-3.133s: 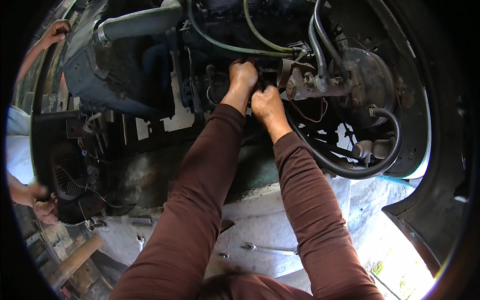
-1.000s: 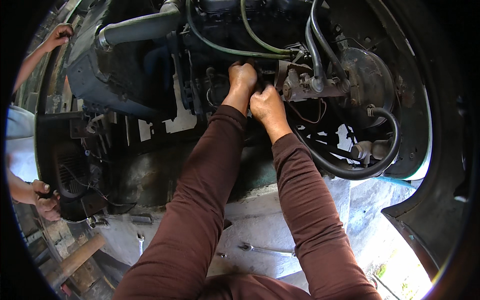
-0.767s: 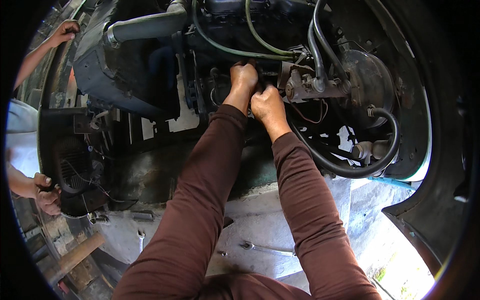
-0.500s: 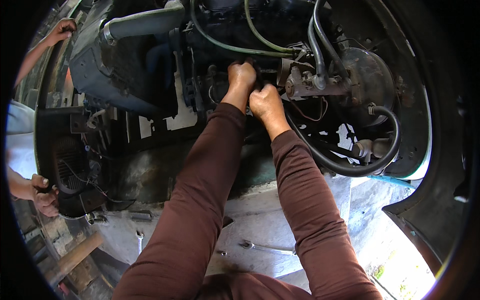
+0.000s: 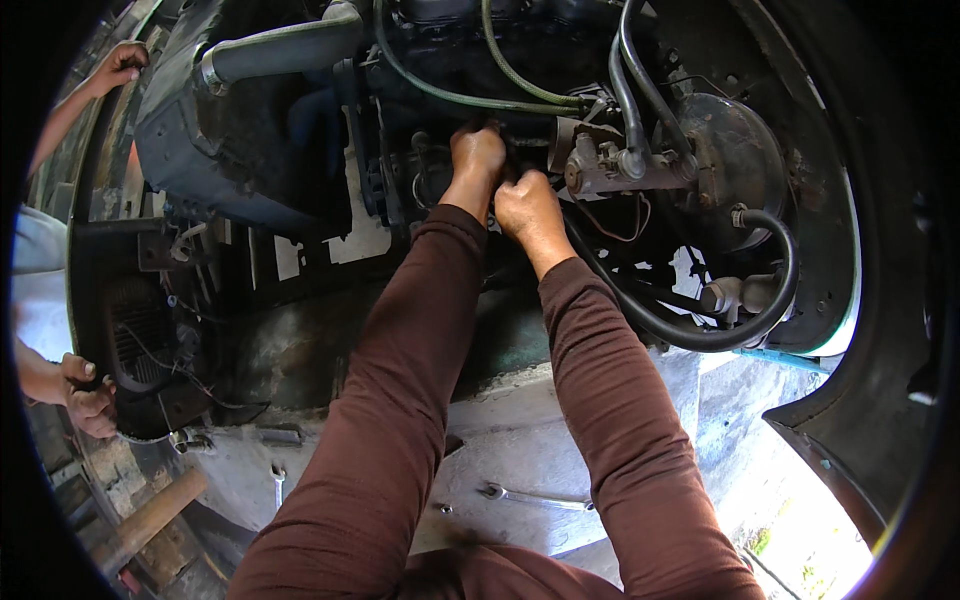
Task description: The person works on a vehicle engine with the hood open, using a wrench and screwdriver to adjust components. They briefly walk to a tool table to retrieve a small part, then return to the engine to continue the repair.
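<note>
Both my arms, in brown sleeves, reach into the engine bay of a vehicle. My left hand is curled low beside the dark engine block, its fingertips lost in shadow. Close to its right, my right hand is closed in a fist. What either hand grips is hidden in the dark gap between them. Just right of my hands sits a rusty metal cylinder with pipe fittings, in front of a round drum-shaped housing. A thick black hose curves below it.
Two wrenches, one short and one longer, lie on the pale fender nearest me. A large hose joins the radiator shroud at left. Another person's hands rest at the vehicle's left edge.
The whole view has shifted very slightly. My hands stay at the same spot beside the engine, with only a small movement.
</note>
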Tool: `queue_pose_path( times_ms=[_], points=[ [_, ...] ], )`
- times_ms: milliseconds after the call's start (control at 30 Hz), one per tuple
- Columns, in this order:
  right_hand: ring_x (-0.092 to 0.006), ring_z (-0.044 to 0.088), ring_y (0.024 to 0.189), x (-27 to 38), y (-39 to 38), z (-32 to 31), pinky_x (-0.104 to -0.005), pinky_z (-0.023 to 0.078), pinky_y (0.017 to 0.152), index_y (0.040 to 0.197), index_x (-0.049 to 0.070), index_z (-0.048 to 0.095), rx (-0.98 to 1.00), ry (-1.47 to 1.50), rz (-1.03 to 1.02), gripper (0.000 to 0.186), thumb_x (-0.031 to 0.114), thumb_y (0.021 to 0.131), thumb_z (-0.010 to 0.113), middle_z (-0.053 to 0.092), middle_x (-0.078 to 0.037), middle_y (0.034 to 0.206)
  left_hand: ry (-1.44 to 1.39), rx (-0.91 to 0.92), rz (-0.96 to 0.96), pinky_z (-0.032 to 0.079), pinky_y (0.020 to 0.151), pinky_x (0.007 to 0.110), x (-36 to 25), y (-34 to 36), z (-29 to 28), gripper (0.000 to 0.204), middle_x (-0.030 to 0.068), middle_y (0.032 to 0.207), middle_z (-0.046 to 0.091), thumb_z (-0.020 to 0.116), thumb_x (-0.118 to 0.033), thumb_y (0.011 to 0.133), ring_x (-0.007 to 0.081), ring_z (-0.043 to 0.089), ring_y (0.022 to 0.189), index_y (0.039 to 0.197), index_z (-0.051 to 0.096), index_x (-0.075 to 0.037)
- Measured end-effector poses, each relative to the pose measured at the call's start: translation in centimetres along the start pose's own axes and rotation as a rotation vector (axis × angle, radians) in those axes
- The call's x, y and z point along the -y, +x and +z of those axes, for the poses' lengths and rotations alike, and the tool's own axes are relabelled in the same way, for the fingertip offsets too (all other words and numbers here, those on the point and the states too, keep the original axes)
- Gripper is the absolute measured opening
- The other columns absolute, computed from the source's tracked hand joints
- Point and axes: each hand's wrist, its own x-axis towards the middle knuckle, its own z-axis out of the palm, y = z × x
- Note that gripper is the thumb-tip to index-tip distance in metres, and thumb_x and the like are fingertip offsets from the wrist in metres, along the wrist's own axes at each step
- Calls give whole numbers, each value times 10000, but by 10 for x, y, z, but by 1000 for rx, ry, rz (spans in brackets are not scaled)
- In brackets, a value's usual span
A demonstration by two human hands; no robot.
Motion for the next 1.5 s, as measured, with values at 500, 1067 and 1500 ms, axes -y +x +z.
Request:
queue_pose_path(
  times_ms=[500,1067,1500],
  points=[
    [-494,639,1127,-2,3,6,-507,509,989,1122,-87,676,-24,15,-38,421,228,872,551,665,-365,1131,154,-95,60,530,751,377,25,23,-7,304,140,1035,728,628,-150,992,224,671,868,1180,672,84],
    [-521,638,1100,-6,6,5,-500,509,961,1035,-135,682,-77,52,-10,434,236,849,556,649,-398,1082,19,10,53,514,711,372,14,9,4,251,123,950,714,632,-142,984,203,650,807,1100,688,73],
    [-489,643,1125,0,-57,-12,-512,508,992,1151,-74,633,33,-140,-122,427,278,932,533,674,-347,1137,534,191,-146,510,958,433,-38,-36,-72,606,321,1186,682,670,-344,910,406,671,1118,1260,609,147]
  ],
)
